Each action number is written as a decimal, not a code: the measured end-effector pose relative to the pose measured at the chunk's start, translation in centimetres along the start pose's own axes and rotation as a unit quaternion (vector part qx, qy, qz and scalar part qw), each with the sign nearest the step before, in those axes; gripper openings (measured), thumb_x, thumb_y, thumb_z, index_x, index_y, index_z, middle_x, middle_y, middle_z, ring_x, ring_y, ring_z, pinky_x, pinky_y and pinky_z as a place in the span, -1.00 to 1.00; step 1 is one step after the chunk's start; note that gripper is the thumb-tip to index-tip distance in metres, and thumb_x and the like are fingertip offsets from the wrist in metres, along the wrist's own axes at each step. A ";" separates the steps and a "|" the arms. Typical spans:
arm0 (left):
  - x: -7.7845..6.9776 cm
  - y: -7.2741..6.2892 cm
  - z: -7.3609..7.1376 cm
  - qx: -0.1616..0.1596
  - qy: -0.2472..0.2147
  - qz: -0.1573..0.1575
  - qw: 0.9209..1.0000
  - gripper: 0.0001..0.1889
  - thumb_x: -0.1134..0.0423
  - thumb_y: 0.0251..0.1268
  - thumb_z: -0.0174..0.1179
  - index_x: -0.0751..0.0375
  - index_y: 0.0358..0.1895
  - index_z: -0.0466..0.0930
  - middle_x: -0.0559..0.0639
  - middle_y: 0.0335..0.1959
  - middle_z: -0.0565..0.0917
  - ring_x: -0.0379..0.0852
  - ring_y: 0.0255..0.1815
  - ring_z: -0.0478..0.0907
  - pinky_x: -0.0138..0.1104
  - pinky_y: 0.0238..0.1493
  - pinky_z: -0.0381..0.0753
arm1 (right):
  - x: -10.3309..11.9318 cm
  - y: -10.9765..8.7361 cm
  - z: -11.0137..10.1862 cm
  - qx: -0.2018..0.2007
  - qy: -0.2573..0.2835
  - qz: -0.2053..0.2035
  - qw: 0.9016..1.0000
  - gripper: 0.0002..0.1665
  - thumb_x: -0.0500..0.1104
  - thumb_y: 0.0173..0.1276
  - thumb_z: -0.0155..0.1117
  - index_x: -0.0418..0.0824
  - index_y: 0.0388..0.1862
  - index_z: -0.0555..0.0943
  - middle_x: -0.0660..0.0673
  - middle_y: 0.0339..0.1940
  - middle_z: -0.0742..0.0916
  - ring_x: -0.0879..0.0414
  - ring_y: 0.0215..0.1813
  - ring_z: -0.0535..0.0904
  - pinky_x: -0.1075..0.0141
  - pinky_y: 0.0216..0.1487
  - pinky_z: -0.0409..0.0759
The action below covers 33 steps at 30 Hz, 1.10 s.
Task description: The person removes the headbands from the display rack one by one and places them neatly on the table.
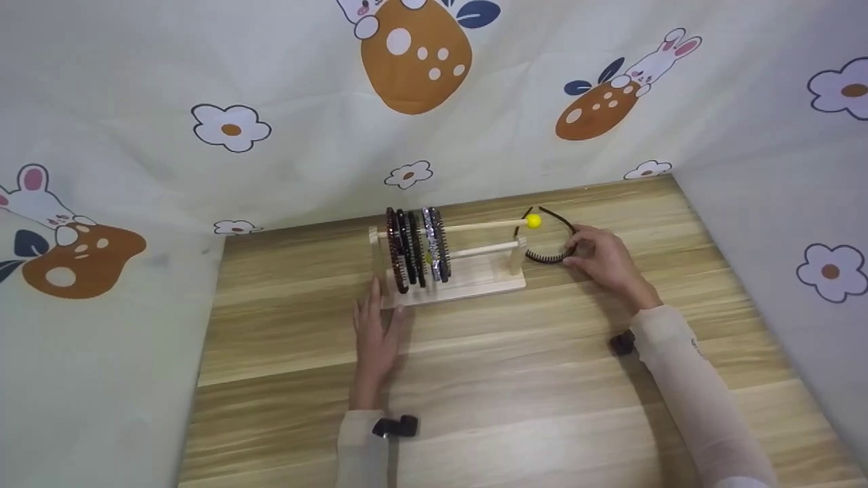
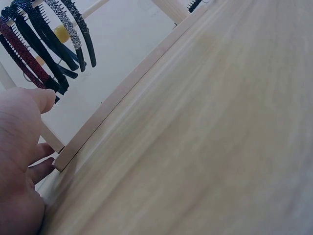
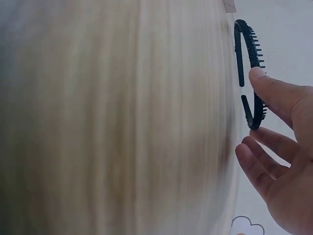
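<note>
A pale wooden headband stand (image 1: 475,272) has an upper rod with a yellow ball (image 1: 534,221) on its right end. Several toothed headbands (image 1: 410,251), dark, red and silver, hang bunched toward the left. My left hand (image 1: 376,339) rests at the stand's left end, fingers extended; in the left wrist view the fingertips (image 2: 43,169) are at the base's corner. Just right of the ball, my right hand (image 1: 603,261) pinches a dark toothed headband (image 3: 253,54) between thumb and fingers. The headband's two free ends point toward the back, close by the rod's end.
Everything stands on a wood-grain table (image 1: 508,393). Behind it hangs a pale cloth (image 1: 305,183) printed with rabbits and flowers, which continues along both sides. Dark wrist devices (image 1: 400,425) are strapped at both sleeves.
</note>
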<state>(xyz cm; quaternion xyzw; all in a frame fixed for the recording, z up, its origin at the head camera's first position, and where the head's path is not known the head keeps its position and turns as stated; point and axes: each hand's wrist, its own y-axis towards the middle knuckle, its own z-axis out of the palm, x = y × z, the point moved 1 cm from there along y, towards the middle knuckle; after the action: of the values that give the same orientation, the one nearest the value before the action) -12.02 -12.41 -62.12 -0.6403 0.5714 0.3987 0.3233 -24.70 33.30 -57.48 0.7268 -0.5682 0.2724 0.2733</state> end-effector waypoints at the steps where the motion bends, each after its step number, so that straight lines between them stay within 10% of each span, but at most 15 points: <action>1: 0.0 0.0 0.0 0.000 -0.001 0.002 1.000 -0.19 -0.06 0.78 0.10 0.06 0.86 -0.03 0.23 0.84 0.06 0.55 0.81 -0.39 0.52 0.68 -0.38 | -0.1 0.1 0.1 0.003 0.000 0.002 1.000 -0.70 -0.37 0.32 0.67 -0.35 0.00 0.80 -0.52 0.52 0.60 -0.51 0.54 0.49 -0.36 0.62 0.34; 22: -0.3 -0.1 0.0 -0.004 -0.004 -0.001 1.000 -0.19 -0.06 0.78 0.11 0.06 0.86 -0.02 0.25 0.82 0.10 0.54 0.81 -0.37 0.49 0.70 -0.39 | -0.6 0.3 0.6 0.006 -0.031 -0.013 0.999 -0.69 -0.36 0.27 0.69 -0.34 -0.02 0.81 -0.53 0.49 0.62 -0.50 0.47 0.47 -0.32 0.60 0.31; 33: -0.2 -0.1 0.0 -0.001 -0.005 -0.006 1.000 -0.18 -0.08 0.78 0.11 0.02 0.86 -0.04 0.20 0.85 0.05 0.51 0.82 -0.40 0.51 0.68 -0.38 | -0.5 0.0 0.5 0.021 -0.041 -0.013 0.999 -0.41 -0.30 0.31 0.68 -0.39 0.29 0.71 -0.52 0.53 0.58 -0.49 0.51 0.42 -0.35 0.66 0.26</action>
<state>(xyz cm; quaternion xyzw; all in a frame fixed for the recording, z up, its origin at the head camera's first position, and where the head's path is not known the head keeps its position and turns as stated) -11.93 -12.34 -61.95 -0.6421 0.5657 0.4005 0.3274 -24.79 33.28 -58.24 0.7503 -0.5638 0.2508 0.2374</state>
